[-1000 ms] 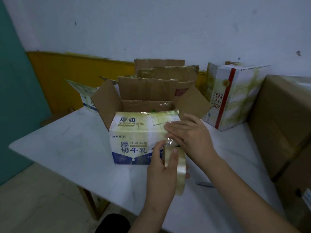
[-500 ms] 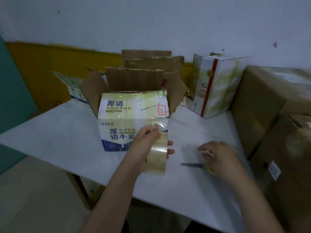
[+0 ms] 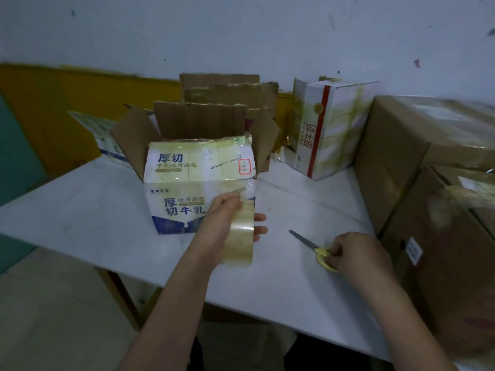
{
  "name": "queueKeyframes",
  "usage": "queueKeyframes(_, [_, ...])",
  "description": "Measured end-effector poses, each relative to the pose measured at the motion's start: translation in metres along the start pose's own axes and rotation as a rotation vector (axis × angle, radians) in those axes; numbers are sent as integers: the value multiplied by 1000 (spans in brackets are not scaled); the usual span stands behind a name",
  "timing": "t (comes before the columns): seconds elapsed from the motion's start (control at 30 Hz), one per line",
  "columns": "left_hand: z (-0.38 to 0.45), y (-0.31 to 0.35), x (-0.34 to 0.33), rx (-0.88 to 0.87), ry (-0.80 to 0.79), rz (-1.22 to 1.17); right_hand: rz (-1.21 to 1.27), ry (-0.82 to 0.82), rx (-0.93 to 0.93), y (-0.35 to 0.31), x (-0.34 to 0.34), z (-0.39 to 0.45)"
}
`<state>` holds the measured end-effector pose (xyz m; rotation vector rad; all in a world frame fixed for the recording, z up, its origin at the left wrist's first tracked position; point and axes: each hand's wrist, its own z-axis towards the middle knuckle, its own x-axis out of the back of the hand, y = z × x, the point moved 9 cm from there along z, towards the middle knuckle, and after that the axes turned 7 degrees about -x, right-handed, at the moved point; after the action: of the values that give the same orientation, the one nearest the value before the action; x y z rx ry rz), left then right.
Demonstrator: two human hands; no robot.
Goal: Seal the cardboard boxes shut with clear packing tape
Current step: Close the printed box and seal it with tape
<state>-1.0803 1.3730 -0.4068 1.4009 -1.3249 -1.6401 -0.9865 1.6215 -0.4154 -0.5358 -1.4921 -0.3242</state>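
A white and blue printed cardboard box (image 3: pixel 187 183) stands on the white table (image 3: pixel 80 218), its front flap folded over the top and its other flaps standing open. A strip of clear tape runs from its front right corner to the tape roll (image 3: pixel 241 234). My left hand (image 3: pixel 222 223) grips that roll just in front of the box. To the right, my right hand (image 3: pixel 356 253) holds the yellow handles of the scissors (image 3: pixel 313 246), which lie on the table with the blades pointing at the box.
Open brown boxes (image 3: pixel 230 95) stand behind the printed box. A white box with a red stripe (image 3: pixel 326 124) stands at the back right. Large brown cartons (image 3: pixel 428 167) line the table's right side. Another printed box (image 3: pixel 104 135) lies at the back left.
My right hand left the box's taped corner and moved right to the scissors, closing on their handles. My left hand keeps hold of the tape roll.
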Motion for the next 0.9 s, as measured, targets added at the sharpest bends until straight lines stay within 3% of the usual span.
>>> queueKeyframes(0.1, [-1, 2, -1, 1, -12, -3, 295, -22, 5, -4, 2, -2])
queueKeyframes(0.23, [-3, 2, -3, 12, -22, -20, 745, -226, 222, -46, 29, -17])
queueKeyframes(0.37, [-5, 1, -3, 12, -21, -36, 559, -363, 387, -79, 51, -18])
queueKeyframes(0.53, [-9, 0, -2, 1, -20, -40, 293, -615, 453, -98, 38, -8])
queueKeyframes(0.9, [-15, 0, 1, 5, -10, 22, 141, -677, 436, -102, 61, 14])
